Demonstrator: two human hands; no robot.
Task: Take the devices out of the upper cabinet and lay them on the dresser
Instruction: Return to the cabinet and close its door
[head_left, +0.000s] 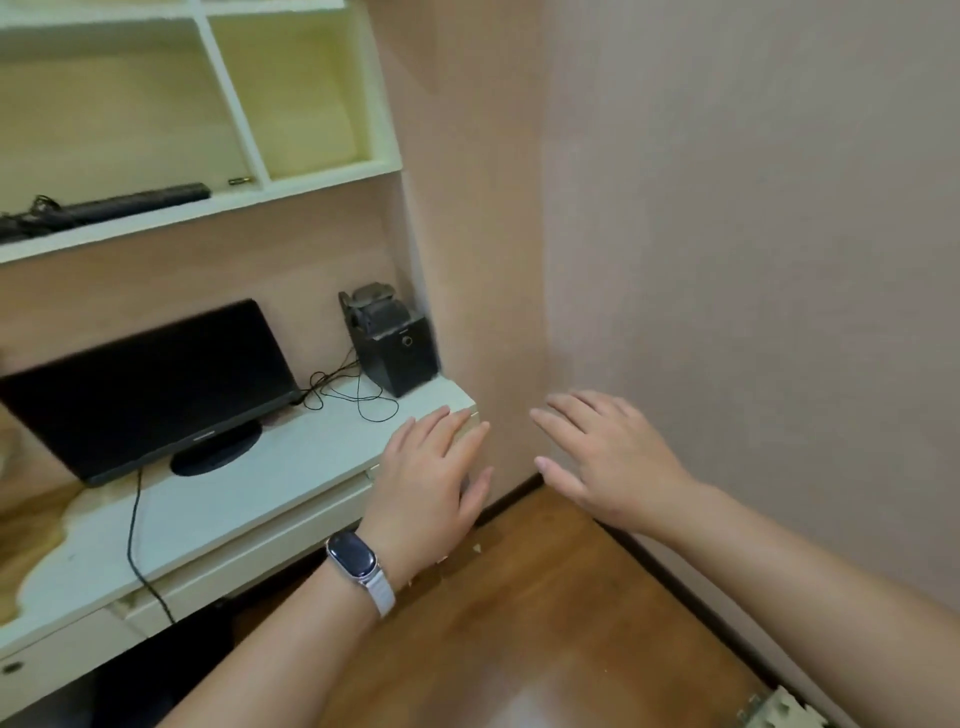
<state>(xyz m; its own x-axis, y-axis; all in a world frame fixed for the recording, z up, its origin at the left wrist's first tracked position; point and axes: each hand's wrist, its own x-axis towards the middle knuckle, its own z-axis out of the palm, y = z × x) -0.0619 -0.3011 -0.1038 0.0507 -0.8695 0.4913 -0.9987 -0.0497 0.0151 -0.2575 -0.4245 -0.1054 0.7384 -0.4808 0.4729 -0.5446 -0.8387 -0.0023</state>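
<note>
A long black device (135, 203) with tangled cables lies on the white upper cabinet shelf (208, 210) at the upper left. A small brass-coloured object (240, 181) sits beside it. The white dresser top (291, 457) below carries a black monitor (150, 384) and a black speaker box (397, 348) with thin wires. My left hand (431, 478), with a smart band on the wrist, hovers open at the dresser's right corner. My right hand (608, 457) is open in the air to its right, in front of the wall. Both hands hold nothing.
The right cabinet compartment (311, 104) holds nothing visible. A black power cable (136, 545) hangs down over the dresser's drawer fronts. A pink wall (753, 260) stands close on the right, with wooden floor (545, 623) below.
</note>
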